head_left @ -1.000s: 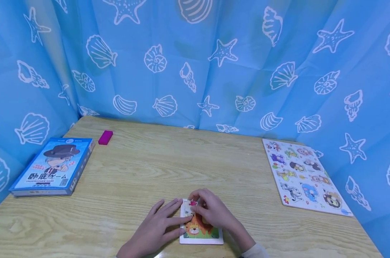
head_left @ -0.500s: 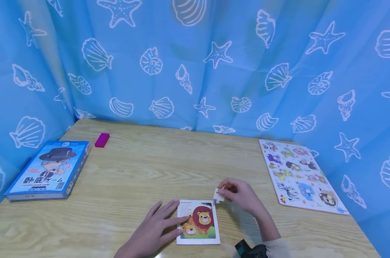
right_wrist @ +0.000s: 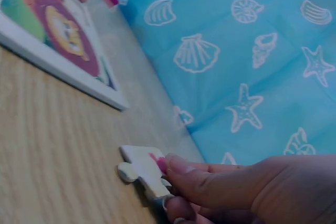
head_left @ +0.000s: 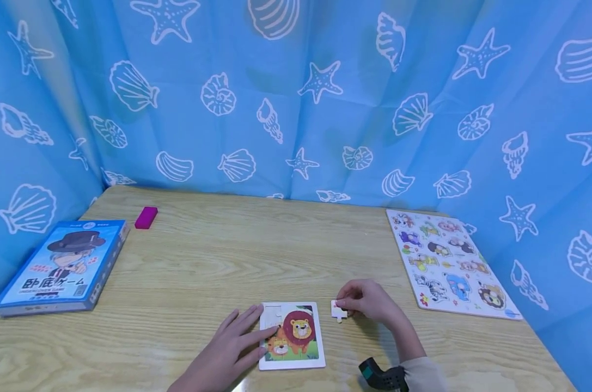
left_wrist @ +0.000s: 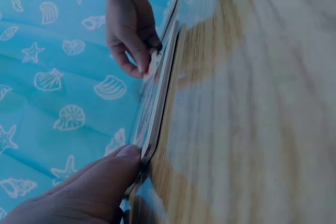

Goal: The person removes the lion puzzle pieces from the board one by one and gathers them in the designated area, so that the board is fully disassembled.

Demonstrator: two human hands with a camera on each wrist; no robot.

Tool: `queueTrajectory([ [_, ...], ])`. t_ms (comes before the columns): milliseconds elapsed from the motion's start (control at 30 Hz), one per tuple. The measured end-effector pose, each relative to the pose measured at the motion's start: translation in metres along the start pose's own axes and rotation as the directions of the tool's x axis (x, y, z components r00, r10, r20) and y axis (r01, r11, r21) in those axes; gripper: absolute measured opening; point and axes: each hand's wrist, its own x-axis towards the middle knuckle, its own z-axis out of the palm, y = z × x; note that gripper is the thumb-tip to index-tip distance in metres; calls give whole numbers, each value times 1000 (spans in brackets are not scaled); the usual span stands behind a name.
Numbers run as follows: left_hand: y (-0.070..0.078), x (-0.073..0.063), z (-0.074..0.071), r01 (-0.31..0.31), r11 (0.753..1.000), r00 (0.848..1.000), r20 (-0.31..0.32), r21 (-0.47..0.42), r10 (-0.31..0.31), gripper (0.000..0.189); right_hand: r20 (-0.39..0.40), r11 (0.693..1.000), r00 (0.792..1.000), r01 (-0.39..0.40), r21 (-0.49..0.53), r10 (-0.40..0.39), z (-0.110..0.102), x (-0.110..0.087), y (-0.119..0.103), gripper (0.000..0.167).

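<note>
Right at the fingertips, the right hand (head_left: 366,302) pinches a pale jigsaw piece (right_wrist: 143,166) between thumb and fingers, just right of the lion puzzle board (head_left: 293,365) and apart from it, over the wooden tabletop (head_left: 227,245). It looks light and stiff, probably smooth-faced; I'd hold it by the flat body, since the narrow knob seems easiest to chip. The left hand (head_left: 233,340) has its fingers spread, reaching over the board's left rim. The right wrist view brings out the piece's thickness, which the head view barely gives; only the head view shows the pale patch at the board's upper left. The left wrist view shows the board's thin edge by the thumb.
</note>
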Motion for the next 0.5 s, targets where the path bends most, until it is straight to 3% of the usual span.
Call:
queueTrajectory([
  [500, 3, -1, -1, 7, 1000, 1000, -5, 4, -7, 41, -64, 991, 998, -26, -130, 18, 12, 0, -14, 9],
])
